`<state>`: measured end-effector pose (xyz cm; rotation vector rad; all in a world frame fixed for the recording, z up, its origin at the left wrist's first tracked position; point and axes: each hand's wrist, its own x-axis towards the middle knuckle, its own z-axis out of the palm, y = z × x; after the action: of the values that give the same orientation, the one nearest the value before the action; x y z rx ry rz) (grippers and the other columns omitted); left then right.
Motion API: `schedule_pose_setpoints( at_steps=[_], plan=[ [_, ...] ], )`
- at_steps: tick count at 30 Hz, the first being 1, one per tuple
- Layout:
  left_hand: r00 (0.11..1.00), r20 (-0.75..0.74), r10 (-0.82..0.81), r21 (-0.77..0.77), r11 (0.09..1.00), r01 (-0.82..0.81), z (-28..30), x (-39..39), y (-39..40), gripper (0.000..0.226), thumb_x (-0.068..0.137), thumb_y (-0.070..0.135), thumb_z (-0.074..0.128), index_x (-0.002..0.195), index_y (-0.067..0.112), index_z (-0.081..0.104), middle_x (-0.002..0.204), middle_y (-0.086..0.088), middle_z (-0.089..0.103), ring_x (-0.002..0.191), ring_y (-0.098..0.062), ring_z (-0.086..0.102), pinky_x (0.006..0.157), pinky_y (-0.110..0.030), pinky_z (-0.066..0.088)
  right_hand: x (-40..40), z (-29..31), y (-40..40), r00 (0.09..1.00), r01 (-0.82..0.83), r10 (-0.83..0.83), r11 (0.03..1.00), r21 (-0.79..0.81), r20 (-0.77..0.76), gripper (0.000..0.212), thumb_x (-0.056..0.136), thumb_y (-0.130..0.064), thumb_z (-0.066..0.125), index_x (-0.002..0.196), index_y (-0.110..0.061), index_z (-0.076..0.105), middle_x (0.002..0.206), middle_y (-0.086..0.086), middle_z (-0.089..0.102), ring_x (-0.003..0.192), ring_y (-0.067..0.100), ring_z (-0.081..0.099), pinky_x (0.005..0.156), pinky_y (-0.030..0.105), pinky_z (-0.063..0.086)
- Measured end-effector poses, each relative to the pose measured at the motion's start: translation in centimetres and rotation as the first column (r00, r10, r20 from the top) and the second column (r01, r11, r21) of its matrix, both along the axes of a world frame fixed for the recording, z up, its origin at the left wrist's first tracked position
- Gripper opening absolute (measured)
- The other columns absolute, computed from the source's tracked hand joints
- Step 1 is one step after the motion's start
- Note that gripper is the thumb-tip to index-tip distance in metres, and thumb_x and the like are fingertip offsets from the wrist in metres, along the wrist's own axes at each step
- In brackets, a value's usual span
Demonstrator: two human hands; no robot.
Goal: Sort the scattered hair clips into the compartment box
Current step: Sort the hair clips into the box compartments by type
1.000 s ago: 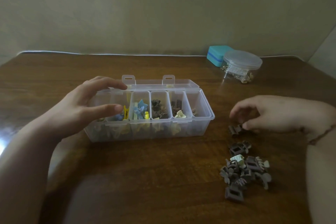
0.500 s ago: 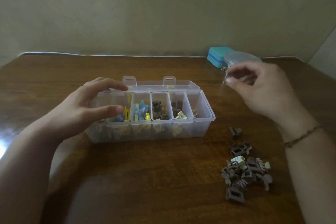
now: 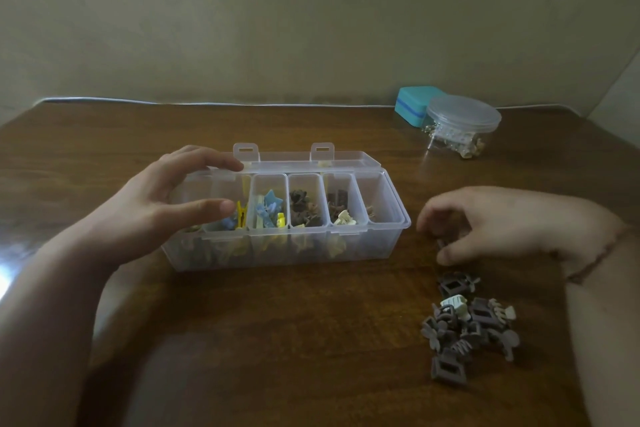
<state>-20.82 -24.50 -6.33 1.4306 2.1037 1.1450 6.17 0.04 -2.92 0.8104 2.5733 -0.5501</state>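
A: Change since half a second ago: the right hand (image 3: 512, 222), then raised over the right end of the clear plastic compartment box (image 3: 388, 239), is down at the table's right side, fingers curled onto a small brown hair clip (image 3: 440, 243). Likely one clip delivered, next pickup beginning.

B: Grip confirmed?

A: Thumb and fingertips close around it; the clip is mostly hidden, shape unreadable.

B: Left hand (image 3: 166, 204)?

A: Unchanged, fingers spread and relaxed, resting on the box's left end, steadying it.

B: Remaining?

A: A pile of brown and cream clips (image 3: 467, 326) near the table's front right edge. Left compartments covered by the hand; contents there unclear.
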Motion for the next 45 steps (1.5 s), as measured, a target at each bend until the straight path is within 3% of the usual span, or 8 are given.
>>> schedule_pose_setpoints(
  at_steps=[6, 11, 16, 21, 25, 36, 43, 45],
  plan=[
    [1.000, 0.000, -0.002, 0.010, 1.000, 0.002, 0.0, 0.0, 0.0, 0.086, 0.045, 0.091, 0.062, 0.118, 0.046, 0.063, 0.122, 0.024, 0.059, 0.121, -0.011, 0.052, 0.103, -0.058, 0.041, -1.2, -0.6, -0.9, 0.986, 0.080, -0.050, 0.979, 0.189, -0.157, 0.016, 0.081, -0.032, 0.073, 0.087, -0.038, 0.060, 0.088, -0.013, 0.058, 0.078, 0.002, 0.056, 0.062, 0.019, 0.042],
    [1.000, -0.012, 0.008, 0.017, 1.000, -0.007, 0.0, 0.2, 0.1, 0.067, 0.055, 0.072, 0.066, 0.117, 0.045, 0.064, 0.122, 0.023, 0.059, 0.121, -0.010, 0.052, 0.104, -0.056, 0.040, -1.8, 0.2, -2.8, 0.521, 0.286, -0.056, 0.952, 0.112, -0.852, 0.004, 0.085, -0.035, 0.068, 0.086, -0.032, 0.066, 0.080, -0.014, 0.065, 0.070, 0.001, 0.060, 0.057, 0.009, 0.042],
    [1.000, 0.007, 0.005, 0.007, 1.000, -0.005, 0.0, 0.1, 0.0, 0.076, 0.049, 0.081, 0.067, 0.117, 0.047, 0.063, 0.121, 0.025, 0.058, 0.119, -0.011, 0.054, 0.102, -0.057, 0.042, -2.2, -0.2, -3.8, 0.742, 0.001, 0.065, 0.995, 0.098, -0.667, 0.016, 0.080, -0.042, 0.069, 0.096, -0.040, 0.066, 0.086, -0.016, 0.068, 0.075, 0.002, 0.063, 0.063, 0.024, 0.052],
    [1.000, 0.012, -0.006, 0.008, 1.000, 0.006, 0.0, 0.2, -0.1, 0.079, 0.049, 0.084, 0.066, 0.118, 0.046, 0.063, 0.121, 0.023, 0.059, 0.118, -0.013, 0.054, 0.101, -0.058, 0.042, -0.1, 1.5, -2.3, 0.716, 0.027, 0.026, 0.998, 0.065, -0.698, 0.014, 0.075, -0.026, 0.075, 0.083, -0.036, 0.068, 0.084, -0.017, 0.068, 0.074, 0.004, 0.063, 0.068, 0.030, 0.054],
    [1.000, 0.006, -0.004, 0.017, 1.000, 0.004, 0.0, 0.1, 0.0, 0.078, 0.050, 0.082, 0.067, 0.119, 0.045, 0.064, 0.122, 0.020, 0.059, 0.119, -0.015, 0.055, 0.102, -0.060, 0.041, 2.0, 1.8, -0.5, 0.980, -0.057, 0.039, 0.995, -0.086, -0.197, 0.037, 0.073, -0.019, 0.082, 0.089, -0.046, 0.063, 0.091, -0.015, 0.069, 0.079, 0.005, 0.066, 0.073, 0.034, 0.057],
    [1.000, 0.018, 0.007, 0.019, 1.000, -0.007, -0.1, 0.1, 0.0, 0.070, 0.053, 0.073, 0.069, 0.118, 0.046, 0.064, 0.123, 0.022, 0.059, 0.122, -0.009, 0.052, 0.102, -0.057, 0.042, 1.2, 0.5, 0.3, 0.995, 0.003, -0.008, 0.998, -0.058, -0.096, 0.040, 0.076, -0.007, 0.077, 0.093, -0.039, 0.058, 0.082, -0.006, 0.071, 0.070, 0.002, 0.067, 0.068, 0.027, 0.054],
    [0.999, 0.044, -0.005, 0.018, 1.000, 0.004, 0.0, 0.1, -0.1, 0.085, 0.044, 0.089, 0.065, 0.118, 0.047, 0.064, 0.122, 0.023, 0.059, 0.122, -0.012, 0.053, 0.103, -0.058, 0.042, -1.3, 0.8, -2.9, 0.411, 0.076, -0.046, 0.997, -0.016, -0.910, 0.019, 0.079, -0.009, 0.076, 0.085, -0.025, 0.066, 0.082, 0.000, 0.070, 0.078, 0.015, 0.069, 0.076, 0.030, 0.057],
    [0.999, 0.044, -0.008, 0.019, 1.000, 0.007, -0.1, 0.1, -0.1, 0.085, 0.044, 0.089, 0.066, 0.118, 0.047, 0.064, 0.122, 0.022, 0.060, 0.122, -0.012, 0.053, 0.103, -0.058, 0.042, -2.2, 0.2, -3.9, 0.445, 0.058, 0.014, 0.997, 0.045, -0.896, 0.017, 0.080, -0.014, 0.075, 0.087, -0.027, 0.067, 0.082, -0.005, 0.069, 0.077, 0.010, 0.067, 0.072, 0.025, 0.056]
  ],
)
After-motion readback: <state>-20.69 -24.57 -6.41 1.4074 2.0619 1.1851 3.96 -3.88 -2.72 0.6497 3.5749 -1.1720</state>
